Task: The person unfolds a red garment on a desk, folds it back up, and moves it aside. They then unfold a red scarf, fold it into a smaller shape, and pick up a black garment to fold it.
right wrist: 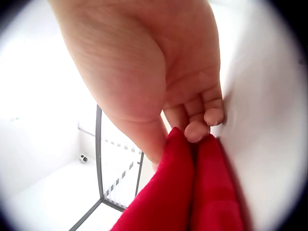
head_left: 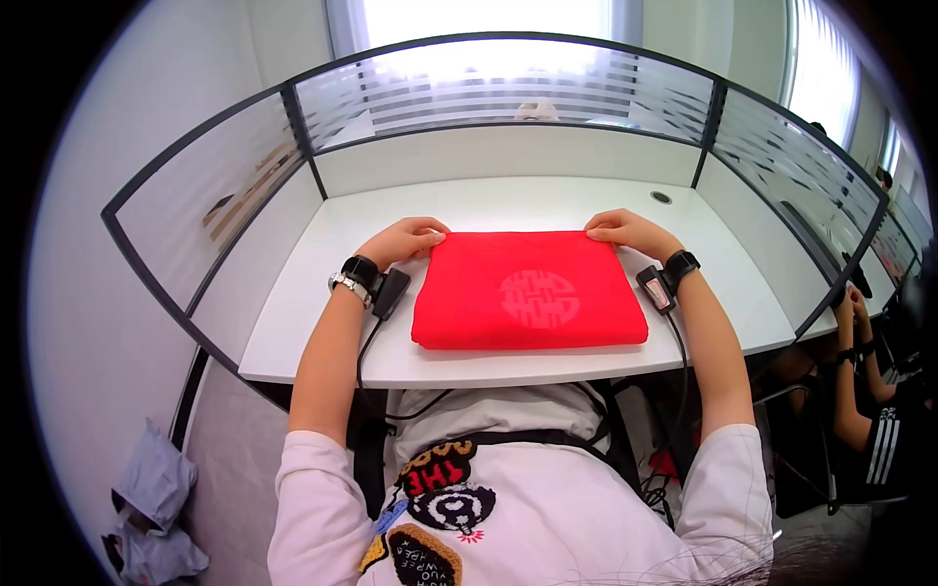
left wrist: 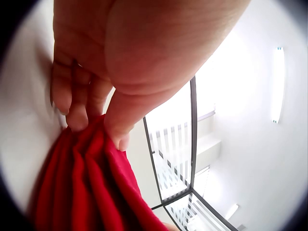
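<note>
In the head view, a folded red cloth (head_left: pixel 469 293) lies on the white counter (head_left: pixel 489 203), just in from the front edge and about midway between the front corners, a thin strip of white showing before it. The larger room is behind it, back to the grey-framed partition (head_left: pixel 508 148) along the back edge, and white surface also runs out on either side toward the left and right edges. A round cable hole (head_left: pixel 661 197) sits near the back right corner. The left hand (head_left: pixel 403 239) is at the cloth's far left corner, the right hand (head_left: pixel 637 232) at its far right corner, each grip narrow on the fabric; a pale round emblem (head_left: pixel 539 299) shows on top between them. In the left wrist view, that grip is closed down on several gathered folds, the thumb (left wrist: pixel 119 126) on one side and the fingers (left wrist: pixel 79 113) bunched on the other, close to the counter top. In the right wrist view, the other grip is narrow too, holding the cloth's edge, which rises in two thick folds; the thumb tip is partly hidden behind the nearer fold, and two fingertips (right wrist: pixel 197 132) are by the tops of the folds, just beside the counter.
</note>
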Motion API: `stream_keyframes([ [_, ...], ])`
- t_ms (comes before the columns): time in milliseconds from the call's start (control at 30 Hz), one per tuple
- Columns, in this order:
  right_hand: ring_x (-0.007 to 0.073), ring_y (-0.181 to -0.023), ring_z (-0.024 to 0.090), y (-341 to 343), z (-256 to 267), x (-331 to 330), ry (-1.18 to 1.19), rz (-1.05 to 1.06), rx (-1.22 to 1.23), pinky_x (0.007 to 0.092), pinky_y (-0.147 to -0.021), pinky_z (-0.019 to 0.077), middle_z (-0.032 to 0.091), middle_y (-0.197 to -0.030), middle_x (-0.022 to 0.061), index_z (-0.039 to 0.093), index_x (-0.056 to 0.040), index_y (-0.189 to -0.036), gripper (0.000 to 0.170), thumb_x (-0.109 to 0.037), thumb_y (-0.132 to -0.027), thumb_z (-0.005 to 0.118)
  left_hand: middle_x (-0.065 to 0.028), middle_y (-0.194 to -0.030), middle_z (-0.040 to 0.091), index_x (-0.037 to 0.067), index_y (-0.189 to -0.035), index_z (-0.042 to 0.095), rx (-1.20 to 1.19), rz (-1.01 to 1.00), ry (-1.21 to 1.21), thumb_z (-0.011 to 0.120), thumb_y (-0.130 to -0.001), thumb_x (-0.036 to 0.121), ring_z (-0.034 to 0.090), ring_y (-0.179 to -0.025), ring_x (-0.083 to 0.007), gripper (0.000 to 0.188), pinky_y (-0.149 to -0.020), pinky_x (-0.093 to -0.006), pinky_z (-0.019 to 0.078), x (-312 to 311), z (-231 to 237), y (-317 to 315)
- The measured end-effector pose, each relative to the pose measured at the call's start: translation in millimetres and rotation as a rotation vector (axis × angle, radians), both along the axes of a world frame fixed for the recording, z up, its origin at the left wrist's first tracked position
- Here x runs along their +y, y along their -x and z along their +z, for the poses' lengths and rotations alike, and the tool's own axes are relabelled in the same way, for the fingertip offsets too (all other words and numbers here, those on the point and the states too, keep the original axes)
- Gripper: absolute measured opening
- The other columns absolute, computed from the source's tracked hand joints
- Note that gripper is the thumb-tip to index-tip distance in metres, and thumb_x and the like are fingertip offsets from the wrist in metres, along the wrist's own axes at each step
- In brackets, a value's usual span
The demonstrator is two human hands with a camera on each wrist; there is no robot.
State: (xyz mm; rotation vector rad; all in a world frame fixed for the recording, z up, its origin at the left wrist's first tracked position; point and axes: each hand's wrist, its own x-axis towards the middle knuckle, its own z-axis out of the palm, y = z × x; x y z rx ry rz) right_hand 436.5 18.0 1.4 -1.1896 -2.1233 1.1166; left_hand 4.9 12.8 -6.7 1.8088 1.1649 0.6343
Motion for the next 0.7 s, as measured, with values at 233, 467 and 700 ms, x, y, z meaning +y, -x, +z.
stream_keyframes([
  [233, 0.0061, -0.064, 0.049, -3.2, -9.3, 9.5, -0.063, -0.046, 0.032, 0.0220, -0.056, 0.0374, 0.064, -0.078, -0.0012, 0.070, -0.0024, -0.111, 0.030, -0.029, -0.097, 0.066, 0.0017, -0.088, 0.065, 0.006, -0.119, 0.066, -0.025, 0.009, -0.007, 0.059, -0.102, 0.026, 0.048, -0.074, -0.0074, 0.027, -0.068, -0.0215, 0.0425, 1.7, -1.6, 0.3],
  [467, 0.0059, -0.066, 0.049, -1.9, -9.0, 8.2, -0.074, -0.080, 0.017, 0.0216, -0.057, 0.0378, 0.064, -0.082, -0.0007, 0.070, -0.0024, -0.110, 0.029, -0.029, -0.098, 0.065, 0.0015, -0.091, 0.067, 0.008, -0.116, 0.067, 0.013, 0.068, -0.023, 0.060, -0.101, 0.029, 0.052, -0.075, -0.0069, 0.028, -0.068, -0.0211, 0.0429, 6.7, -6.0, 1.2],
  [700, 0.0061, -0.066, 0.049, -1.6, -7.7, 5.9, -0.068, -0.065, 0.008, 0.0217, -0.059, 0.0388, 0.063, -0.083, -0.0008, 0.070, -0.0024, -0.112, 0.031, -0.030, -0.099, 0.063, 0.0014, -0.089, 0.066, 0.006, -0.114, 0.067, 0.009, 0.055, -0.029, 0.060, -0.101, 0.031, 0.052, -0.074, -0.0077, 0.029, -0.068, -0.0215, 0.0433, 2.3, -2.5, 0.0],
])
